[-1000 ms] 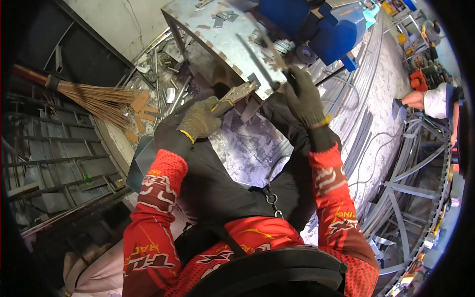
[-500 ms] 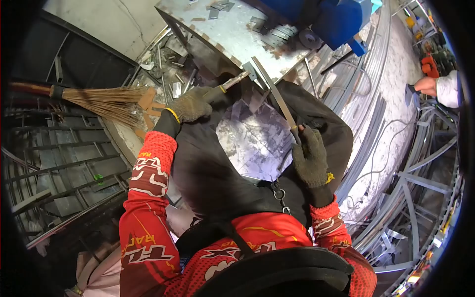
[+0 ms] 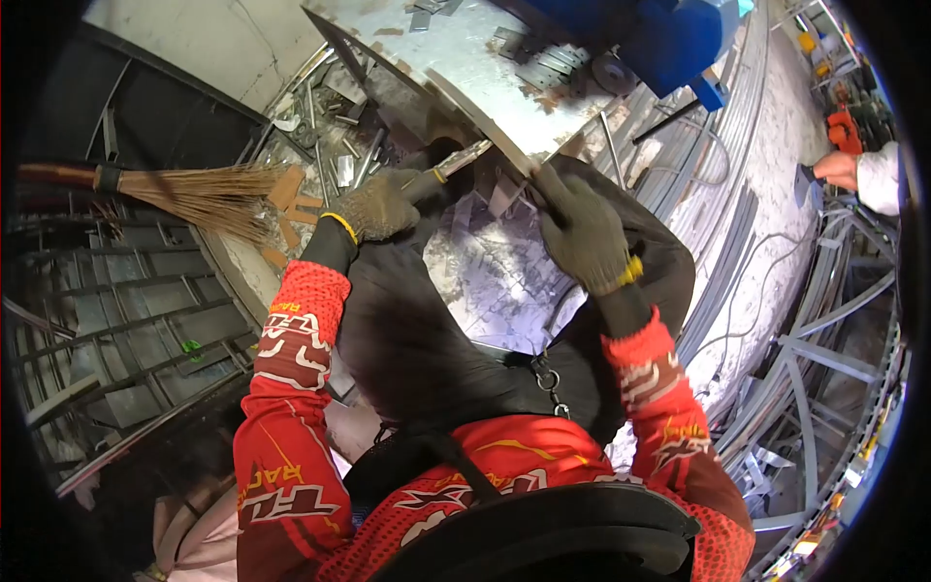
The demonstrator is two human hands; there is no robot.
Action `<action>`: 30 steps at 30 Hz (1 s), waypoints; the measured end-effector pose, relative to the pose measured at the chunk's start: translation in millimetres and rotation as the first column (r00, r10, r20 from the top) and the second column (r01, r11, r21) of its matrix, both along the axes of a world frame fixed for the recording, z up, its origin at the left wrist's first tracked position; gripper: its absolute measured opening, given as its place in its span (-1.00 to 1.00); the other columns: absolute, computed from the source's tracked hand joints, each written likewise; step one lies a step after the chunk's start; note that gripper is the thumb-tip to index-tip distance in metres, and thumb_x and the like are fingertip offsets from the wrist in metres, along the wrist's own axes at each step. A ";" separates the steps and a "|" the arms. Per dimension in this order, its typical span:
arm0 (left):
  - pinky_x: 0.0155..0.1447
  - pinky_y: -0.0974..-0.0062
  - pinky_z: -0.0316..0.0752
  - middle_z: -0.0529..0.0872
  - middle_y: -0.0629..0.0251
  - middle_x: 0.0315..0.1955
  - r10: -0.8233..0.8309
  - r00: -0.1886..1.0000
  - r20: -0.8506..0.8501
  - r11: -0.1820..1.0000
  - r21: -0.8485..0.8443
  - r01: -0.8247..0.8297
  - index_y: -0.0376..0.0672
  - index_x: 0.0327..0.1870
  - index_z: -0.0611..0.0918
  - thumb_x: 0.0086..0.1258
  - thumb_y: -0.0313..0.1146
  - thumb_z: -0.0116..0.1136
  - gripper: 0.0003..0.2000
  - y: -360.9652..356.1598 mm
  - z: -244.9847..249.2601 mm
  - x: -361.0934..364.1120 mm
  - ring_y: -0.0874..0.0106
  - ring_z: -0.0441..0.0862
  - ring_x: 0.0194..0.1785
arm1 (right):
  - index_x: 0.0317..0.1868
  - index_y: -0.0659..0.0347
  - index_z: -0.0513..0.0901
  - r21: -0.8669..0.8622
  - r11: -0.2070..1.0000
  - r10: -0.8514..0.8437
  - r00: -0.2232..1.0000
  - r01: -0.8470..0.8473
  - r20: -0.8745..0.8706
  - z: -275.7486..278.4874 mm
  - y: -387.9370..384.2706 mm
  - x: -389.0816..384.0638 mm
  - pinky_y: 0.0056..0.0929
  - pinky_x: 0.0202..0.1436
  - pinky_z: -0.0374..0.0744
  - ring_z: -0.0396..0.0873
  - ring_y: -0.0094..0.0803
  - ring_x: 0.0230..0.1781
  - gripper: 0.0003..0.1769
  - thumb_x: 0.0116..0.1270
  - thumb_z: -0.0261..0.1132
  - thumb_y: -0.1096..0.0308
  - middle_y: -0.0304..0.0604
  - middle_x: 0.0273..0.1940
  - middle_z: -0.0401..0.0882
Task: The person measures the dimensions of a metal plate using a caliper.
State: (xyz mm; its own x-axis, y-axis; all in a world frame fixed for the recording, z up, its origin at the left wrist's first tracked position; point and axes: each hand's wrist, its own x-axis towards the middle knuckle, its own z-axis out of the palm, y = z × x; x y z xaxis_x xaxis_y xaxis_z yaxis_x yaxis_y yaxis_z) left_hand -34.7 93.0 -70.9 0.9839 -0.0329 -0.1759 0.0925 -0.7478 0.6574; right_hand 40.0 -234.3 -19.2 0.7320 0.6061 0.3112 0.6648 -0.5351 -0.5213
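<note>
My left hand (image 3: 373, 209), in a grey knit glove, is closed around the handles of a pair of pliers (image 3: 464, 162). The jaws point up and right at the edge of a metal-topped table. My right hand (image 3: 585, 233), gloved too, grips a long flat file (image 3: 485, 118) by its handle end. The file slants up and left, across the tips of the pliers and along the table edge. Whatever small piece the jaws hold is hidden behind the file.
Metal scraps and a blue machine (image 3: 669, 48) are on the table (image 3: 388, 24). A straw broom (image 3: 199, 189) lies left. Long metal bars (image 3: 718, 194) run along the right, where another person's hand (image 3: 836, 172) shows. A metal rack (image 3: 126, 320) stands lower left.
My right hand has pushed the file forward and to the left, so its blade now reaches over the table edge. My left hand and the pliers stay nearly in place.
</note>
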 end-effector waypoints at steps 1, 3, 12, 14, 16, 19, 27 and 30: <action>-0.12 0.20 0.62 0.77 -0.04 -0.28 -0.012 1.000 -0.003 1.000 0.004 0.012 -0.10 0.20 0.68 0.09 -0.36 0.24 -0.47 -3.5 9.5 2.0 0.12 0.76 -0.23 | 0.42 0.10 0.56 0.007 1.000 0.009 0.999 -0.009 0.040 -3.0 17.4 12.7 -0.08 -0.09 0.67 0.69 0.04 -0.10 -0.35 0.27 0.39 0.44 -0.02 -0.07 0.64; -0.08 0.19 0.63 0.77 -0.04 -0.27 0.057 0.953 -0.297 0.997 -0.026 -0.068 -0.11 0.18 0.68 0.09 -0.37 0.24 -0.49 -13.2 38.8 5.1 0.10 0.76 -0.21 | 0.42 0.08 0.57 0.012 1.000 0.025 0.997 -0.026 0.078 -3.2 24.9 15.9 -0.08 -0.14 0.66 0.68 0.03 -0.15 -0.34 0.26 0.40 0.44 -0.03 -0.12 0.63; 0.18 0.32 0.63 0.79 -0.04 0.01 0.083 0.873 -0.480 0.992 -0.044 -0.118 -0.09 0.43 0.59 0.09 -0.38 0.25 -0.29 -19.1 63.2 11.8 0.18 0.77 0.05 | 0.37 0.24 0.59 0.110 0.981 -0.116 0.937 0.160 -0.331 -8.1 -73.8 -62.5 -0.22 -0.14 0.67 0.71 -0.22 -0.23 -0.39 0.27 0.41 0.50 -0.11 -0.20 0.70; 0.25 0.29 0.61 0.76 -0.07 0.09 0.035 0.896 -0.443 0.997 -0.047 -0.062 -0.08 0.43 0.58 0.11 -0.35 0.23 -0.30 -9.1 34.3 10.7 0.11 0.74 0.14 | 0.32 0.32 0.60 0.236 0.950 -0.094 0.907 0.205 -0.409 -5.5 -76.8 -62.5 -0.26 -0.15 0.67 0.70 -0.34 -0.25 -0.44 0.28 0.42 0.50 -0.15 -0.20 0.70; 0.34 0.26 0.58 0.71 -0.06 0.19 -0.063 0.945 -0.321 0.995 0.049 0.083 -0.04 0.44 0.57 0.13 -0.32 0.21 -0.31 -3.9 20.2 10.3 0.05 0.70 0.23 | 0.15 0.36 0.63 0.278 0.842 -0.012 0.532 0.462 -0.847 17.4 -64.2 -53.6 -0.40 -0.20 0.67 0.65 -0.52 -0.24 -0.59 0.31 0.44 0.49 -0.23 -0.23 0.67; -0.09 0.21 0.61 0.78 0.03 -0.28 0.083 0.943 -0.321 0.989 -0.088 -0.117 -0.11 0.15 0.70 0.11 -0.39 0.20 -0.53 -17.2 40.6 4.8 0.13 0.75 -0.21 | 0.00 0.29 0.62 0.360 0.779 0.157 0.395 0.514 -0.905 26.6 -40.4 -33.2 -0.54 -0.28 0.62 0.62 -0.58 -0.32 -0.79 0.42 0.39 0.42 -0.27 -0.30 0.62; 0.35 0.21 0.58 0.76 -0.05 0.15 0.072 0.897 -0.436 0.997 0.040 -0.061 0.04 0.46 0.57 0.13 -0.26 0.26 -0.29 -18.9 55.0 9.5 0.00 0.71 0.23 | -0.01 0.24 0.66 0.173 0.929 0.055 0.341 0.326 -0.938 10.9 -47.4 -23.9 -0.58 -0.38 0.50 0.47 -0.64 -0.45 -0.73 0.63 0.26 0.17 -0.34 -0.35 0.62; 0.34 0.20 0.59 0.78 -0.06 0.12 0.052 0.913 -0.405 0.998 0.051 -0.035 0.05 0.46 0.58 0.13 -0.27 0.26 -0.29 -17.6 51.6 11.9 0.00 0.72 0.21 | -0.02 0.24 0.66 0.221 0.907 0.126 0.270 0.358 -0.954 4.4 -50.1 -20.2 -0.55 -0.41 0.49 0.47 -0.63 -0.47 -0.74 0.62 0.27 0.18 -0.35 -0.37 0.60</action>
